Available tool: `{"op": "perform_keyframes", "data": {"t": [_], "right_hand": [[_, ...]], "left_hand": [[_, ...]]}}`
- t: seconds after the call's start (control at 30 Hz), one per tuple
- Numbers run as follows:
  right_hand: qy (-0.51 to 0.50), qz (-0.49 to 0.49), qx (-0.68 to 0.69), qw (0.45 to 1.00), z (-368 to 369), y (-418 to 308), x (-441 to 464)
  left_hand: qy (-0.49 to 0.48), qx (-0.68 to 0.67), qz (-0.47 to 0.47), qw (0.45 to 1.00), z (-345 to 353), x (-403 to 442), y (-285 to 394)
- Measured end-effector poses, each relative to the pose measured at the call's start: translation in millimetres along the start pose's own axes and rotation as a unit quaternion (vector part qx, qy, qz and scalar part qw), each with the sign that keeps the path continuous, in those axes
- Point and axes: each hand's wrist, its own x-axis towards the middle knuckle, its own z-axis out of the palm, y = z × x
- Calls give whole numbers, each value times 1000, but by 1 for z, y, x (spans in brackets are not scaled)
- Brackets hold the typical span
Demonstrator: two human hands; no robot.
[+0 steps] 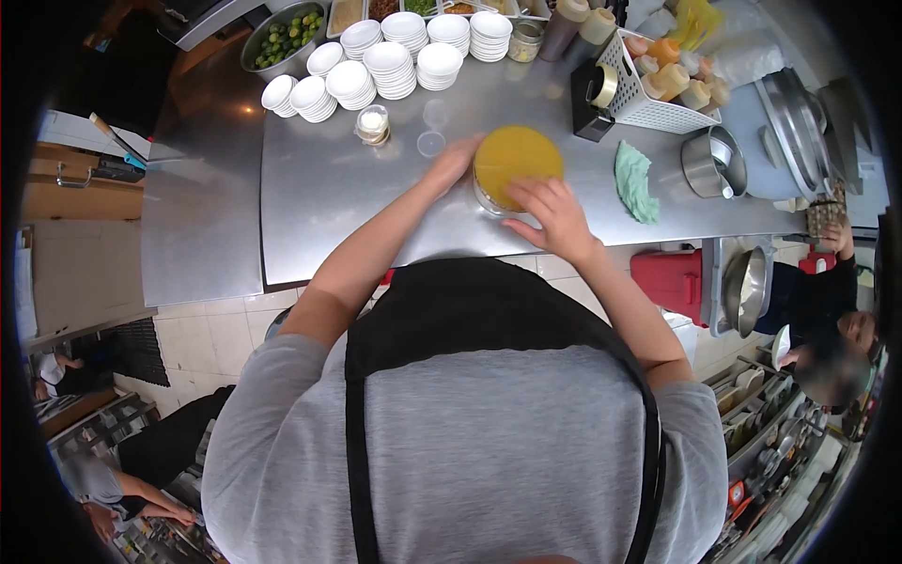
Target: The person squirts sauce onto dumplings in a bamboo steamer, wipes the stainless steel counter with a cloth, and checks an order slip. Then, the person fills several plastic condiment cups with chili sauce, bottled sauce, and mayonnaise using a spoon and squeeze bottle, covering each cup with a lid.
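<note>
A round yellow lid (pixel 519 155) sits on top of a clear container (pixel 485 199) near the front edge of the steel counter. My left hand (pixel 455 164) reaches round the container's left side, its fingertips partly hidden behind the lid. On the lid's lower right part lies my right hand (pixel 548 214), fingers bent over the surface and thumb apart, with nothing seen in it. Left of the container are two small clear discs, one of them a clear lid (pixel 431 144), and a small jar (pixel 373 126) with pale contents.
Stacked white dishes (pixel 389 70) and a bowl of green fruit (pixel 287 42) stand at the back. Rightward are a black dispenser (pixel 592 101), a white bottle basket (pixel 658 94), a green cloth (pixel 636 182) and a metal pot (pixel 712 162). Other people are at both sides.
</note>
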Motion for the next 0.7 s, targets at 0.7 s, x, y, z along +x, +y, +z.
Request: {"op": "perform_keyframes", "data": {"t": [0.7], "right_hand": [[-23, 193, -242, 951, 24, 35, 27]], "left_hand": [[41, -87, 23, 995, 42, -47, -20]]}}
